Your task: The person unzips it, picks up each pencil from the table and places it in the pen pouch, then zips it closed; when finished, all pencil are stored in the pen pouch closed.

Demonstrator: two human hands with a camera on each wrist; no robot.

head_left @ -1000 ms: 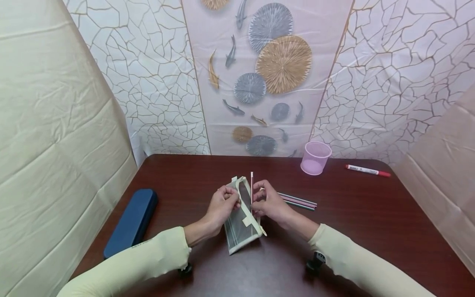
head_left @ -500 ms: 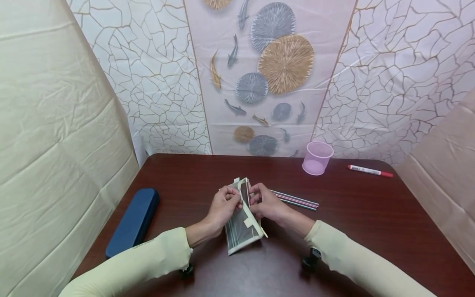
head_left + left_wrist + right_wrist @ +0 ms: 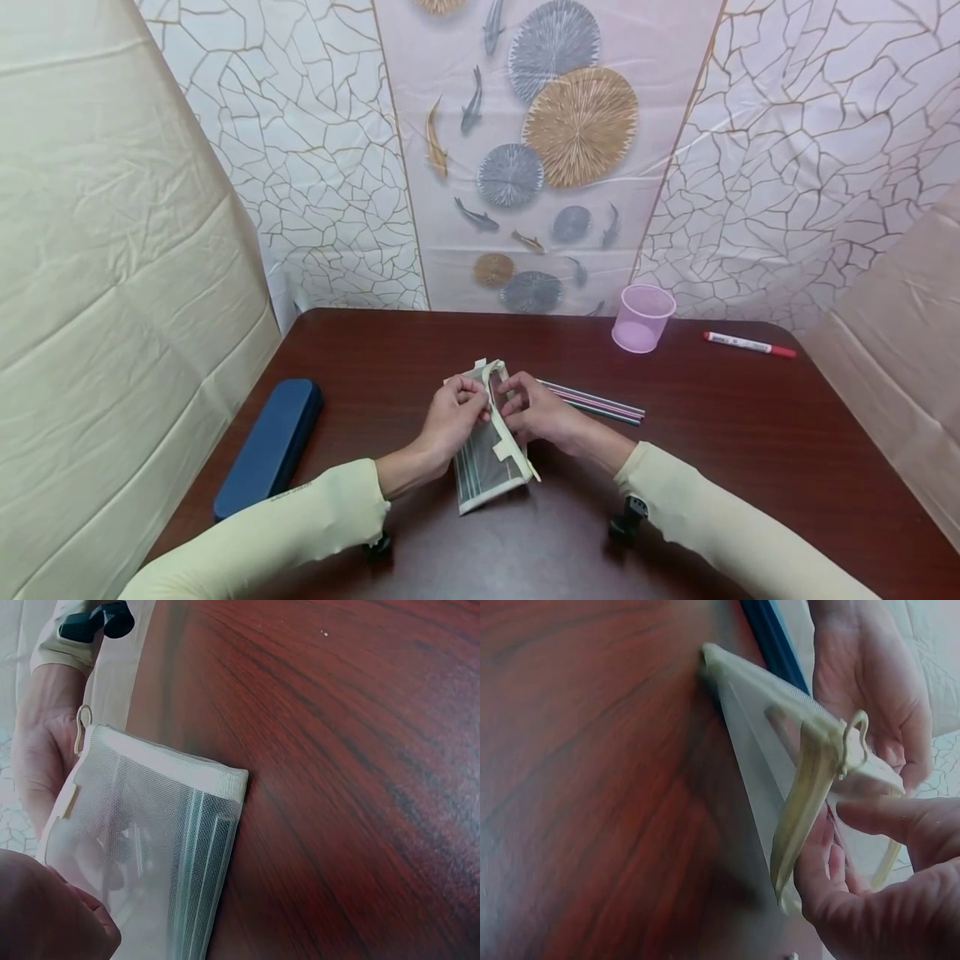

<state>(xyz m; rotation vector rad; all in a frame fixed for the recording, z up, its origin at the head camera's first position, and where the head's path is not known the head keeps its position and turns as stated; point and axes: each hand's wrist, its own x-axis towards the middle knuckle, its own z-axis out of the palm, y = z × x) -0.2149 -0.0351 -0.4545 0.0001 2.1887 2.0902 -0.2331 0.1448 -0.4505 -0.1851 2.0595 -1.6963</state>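
Observation:
A see-through mesh pencil pouch [image 3: 491,467] with cream edging stands tilted between my hands, its zip mouth spread apart. My left hand [image 3: 450,414] pinches the near edge of the mouth between thumb and fingers. At the opening, my right hand [image 3: 546,414] has thumb and curled fingers around a thin red pencil [image 3: 835,831], most of which is hidden by the fingers and pouch. Greenish pencils [image 3: 193,862] show through the mesh along the pouch's bottom side. A cord loop [image 3: 857,742] hangs at the zip end.
Several striped pencils [image 3: 603,407] lie just beyond my right hand. A long blue case [image 3: 266,450] rests on the left of the brown table [image 3: 360,350]. Toward the back right stand a pink mesh cup [image 3: 642,321] and a red-capped marker [image 3: 750,344] lying flat.
The pencil, upright beside the pouch mouth a second ago, has gone down into the pouch. My right hand has moved slightly in at the opening; my left hand keeps its pinch.

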